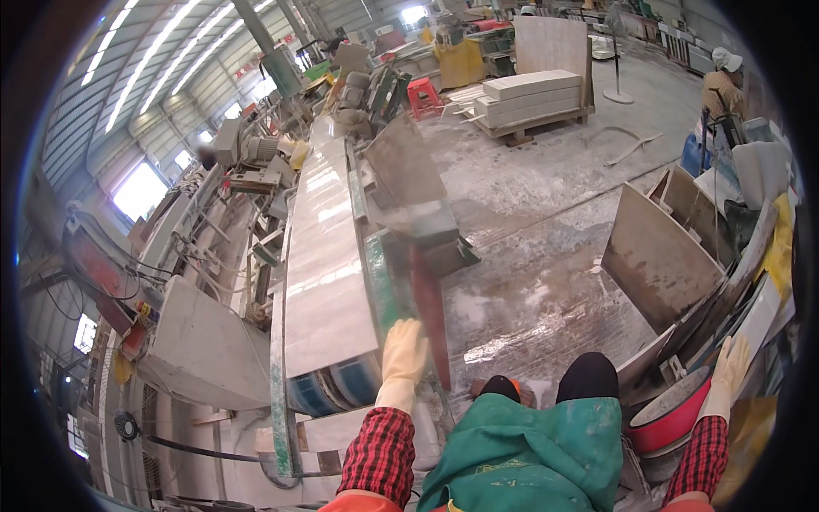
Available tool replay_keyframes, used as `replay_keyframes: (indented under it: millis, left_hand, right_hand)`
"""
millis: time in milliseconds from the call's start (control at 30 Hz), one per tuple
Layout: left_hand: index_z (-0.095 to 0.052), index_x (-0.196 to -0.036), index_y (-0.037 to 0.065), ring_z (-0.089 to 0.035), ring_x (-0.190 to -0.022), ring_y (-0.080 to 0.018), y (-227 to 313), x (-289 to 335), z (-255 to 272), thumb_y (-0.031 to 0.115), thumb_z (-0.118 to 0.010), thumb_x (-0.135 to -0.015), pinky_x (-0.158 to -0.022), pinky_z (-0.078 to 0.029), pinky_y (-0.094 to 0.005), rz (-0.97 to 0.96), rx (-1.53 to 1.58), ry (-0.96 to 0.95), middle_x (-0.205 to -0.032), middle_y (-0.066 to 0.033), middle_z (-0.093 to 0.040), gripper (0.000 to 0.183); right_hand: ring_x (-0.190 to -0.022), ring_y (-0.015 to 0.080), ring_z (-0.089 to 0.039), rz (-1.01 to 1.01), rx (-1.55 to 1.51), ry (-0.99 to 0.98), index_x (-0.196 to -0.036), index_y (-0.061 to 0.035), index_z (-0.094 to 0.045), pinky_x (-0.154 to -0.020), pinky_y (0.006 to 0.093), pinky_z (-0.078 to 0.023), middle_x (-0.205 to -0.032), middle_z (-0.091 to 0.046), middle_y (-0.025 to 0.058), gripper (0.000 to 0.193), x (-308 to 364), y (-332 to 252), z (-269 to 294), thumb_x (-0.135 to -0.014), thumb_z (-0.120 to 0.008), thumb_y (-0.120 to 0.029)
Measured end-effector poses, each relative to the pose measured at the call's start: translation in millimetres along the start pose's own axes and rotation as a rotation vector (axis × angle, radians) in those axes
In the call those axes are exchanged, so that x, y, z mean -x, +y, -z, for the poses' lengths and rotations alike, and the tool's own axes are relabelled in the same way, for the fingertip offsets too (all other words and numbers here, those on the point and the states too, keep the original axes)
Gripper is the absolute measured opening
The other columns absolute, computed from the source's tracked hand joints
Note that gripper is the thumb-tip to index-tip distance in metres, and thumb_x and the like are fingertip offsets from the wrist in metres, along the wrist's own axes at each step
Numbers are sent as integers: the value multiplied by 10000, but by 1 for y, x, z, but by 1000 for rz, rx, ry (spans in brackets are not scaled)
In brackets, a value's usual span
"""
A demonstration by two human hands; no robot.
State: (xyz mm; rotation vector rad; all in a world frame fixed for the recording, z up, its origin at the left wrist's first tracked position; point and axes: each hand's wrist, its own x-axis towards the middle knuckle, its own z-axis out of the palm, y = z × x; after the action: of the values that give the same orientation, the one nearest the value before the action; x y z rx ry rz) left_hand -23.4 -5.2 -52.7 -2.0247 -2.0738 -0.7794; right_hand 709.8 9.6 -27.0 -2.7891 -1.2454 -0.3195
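Observation:
My left hand [404, 354], in a cream rubber glove, rests with its fingers laid flat on the green side rail [381, 282] of a long conveyor. Beside it a pale, wet stone slab [328, 316] lies on the conveyor, its near end above the blue rollers [354, 381]. Over at the right, my right hand [730, 369], gloved alike, has its fingers stretched out by the edge of a white strip [758, 328]. Whether it touches the strip I cannot tell. Just below that hand stands a round red tub [670, 424].
Brown boards [661, 256] lean at the right. Behind them a person [723, 85] in a white cap is at work. Stacked pale slabs [529, 96] sit on a pallet, near a red stool [424, 98]. Machinery [256, 154] lines the left, above a wet floor [520, 256].

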Motion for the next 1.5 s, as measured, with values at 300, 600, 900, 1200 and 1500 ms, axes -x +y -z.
replay_keyframes:
  millis: [300, 600, 900, 1200, 1500]
  left_hand:
    - [-614, -1095, 36, -544, -1156, -425, 9, -5, 12, 107, -686, -821, -1002, -448, -481, -19, 5, 38, -1168, -177, -634, 292]
    - [-626, -1131, 35, -546, -1184, -419, 1, -2, 0, 130, -691, -825, -1022, -444, -482, -33, 4, 75, -1213, -166, -641, 327]
    - [-638, -1158, 35, -540, -1225, -420, -3, 0, 0, 148, -688, -842, -1054, -433, -483, -7, 29, 51, -1240, -178, -644, 339]
    - [-619, -1174, 32, -520, -1263, -400, -5, 1, -2, 116, -703, -848, -1085, -416, -456, 7, 44, 39, -1265, -154, -623, 347]
    - [-630, -1163, 38, -537, -1233, -402, -5, 1, -2, 122, -699, -845, -1066, -428, -463, 6, 55, 55, -1239, -152, -635, 336]
  right_hand:
    - [-1469, 326, -310, 23, -76, 21, -1507, -45, -407, -1214, 407, -219, -1573, -380, 163, 617, 9, -2, -4, -1065, -339, -470]
    - [-1457, 337, -336, 66, -26, 76, -1503, -42, -410, -1210, 426, -226, -1558, -398, 182, 615, 8, 12, -20, -1063, -332, -465]
    - [-1447, 354, -348, 74, -43, 94, -1484, -40, -445, -1207, 424, -235, -1542, -416, 198, 587, 20, 6, -17, -1062, -362, -441]
    - [-1430, 355, -377, 100, -36, 105, -1475, -47, -460, -1193, 426, -264, -1530, -440, 184, 577, 31, 4, -14, -1055, -385, -435]
    - [-1420, 359, -392, 112, -44, 134, -1462, -59, -485, -1184, 428, -280, -1517, -460, 177, 563, 37, 6, -21, -1048, -408, -434]
